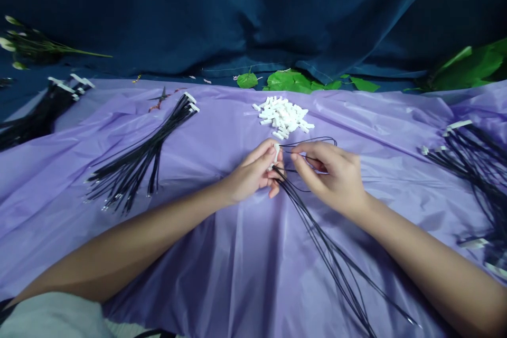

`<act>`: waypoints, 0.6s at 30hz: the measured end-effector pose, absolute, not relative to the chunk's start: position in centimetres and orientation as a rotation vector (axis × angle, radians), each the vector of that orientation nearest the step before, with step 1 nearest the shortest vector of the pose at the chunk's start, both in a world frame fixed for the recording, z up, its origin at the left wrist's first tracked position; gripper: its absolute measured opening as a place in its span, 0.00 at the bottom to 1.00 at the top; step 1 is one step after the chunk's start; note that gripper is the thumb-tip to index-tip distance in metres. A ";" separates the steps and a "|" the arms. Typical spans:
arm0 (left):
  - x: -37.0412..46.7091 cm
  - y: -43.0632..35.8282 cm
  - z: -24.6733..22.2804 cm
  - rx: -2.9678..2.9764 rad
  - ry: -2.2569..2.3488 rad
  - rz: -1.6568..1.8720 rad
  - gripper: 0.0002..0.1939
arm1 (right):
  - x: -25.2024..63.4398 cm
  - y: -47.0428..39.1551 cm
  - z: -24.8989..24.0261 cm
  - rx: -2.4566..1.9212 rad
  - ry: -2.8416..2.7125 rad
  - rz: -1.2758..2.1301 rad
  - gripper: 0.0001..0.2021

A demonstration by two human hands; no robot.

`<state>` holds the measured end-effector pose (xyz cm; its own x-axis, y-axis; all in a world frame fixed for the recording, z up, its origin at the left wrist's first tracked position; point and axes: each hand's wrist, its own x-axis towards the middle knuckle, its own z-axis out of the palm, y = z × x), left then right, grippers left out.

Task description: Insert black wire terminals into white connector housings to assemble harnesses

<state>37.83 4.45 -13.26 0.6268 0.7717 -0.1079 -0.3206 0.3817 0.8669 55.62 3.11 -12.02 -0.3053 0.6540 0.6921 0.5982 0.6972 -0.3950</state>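
Observation:
In the middle of the view, my left hand (255, 171) pinches a white plastic connector (276, 152) between thumb and fingers. Several thin black wires (317, 222) run out of the connector; most trail down to the right over the purple sheet. Just right of it, my right hand (330, 171) has thumb and forefinger closed on a black wire near the connector. A loop of wire (325, 139) shows above the right hand. The wire's tip at the connector is too small to make out.
A pile of white connectors (283, 115) lies beyond my hands. Wire bundles with white connectors lie at left (138, 153), far left (35, 116) and right (475, 163). Small scissors (160, 99) rest on the purple sheet (222, 127). Green leaves (289, 81) line the dark blue cloth (178, 16).

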 end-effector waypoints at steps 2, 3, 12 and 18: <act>38.0 4.0 -13.2 0.883 0.524 0.750 0.13 | 55.6 2.9 -11.9 -0.962 -1.998 0.072 0.05; 38.0 3.7 -13.2 0.865 0.509 0.752 0.13 | 55.6 2.9 -11.9 -0.966 -1.996 0.078 0.04; 38.1 2.9 -14.5 0.814 0.466 0.772 0.12 | 55.3 2.6 -12.5 -0.979 -2.006 0.073 0.03; 38.1 2.9 -14.4 0.795 0.456 0.772 0.13 | 55.4 2.5 -12.8 -0.996 -2.011 -0.013 0.03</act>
<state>38.15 2.95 -14.39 0.6442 0.7604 -0.0824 -0.4392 0.4560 0.7741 55.44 2.49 -12.77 -0.3041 0.6413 0.7045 0.6506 0.6800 -0.3382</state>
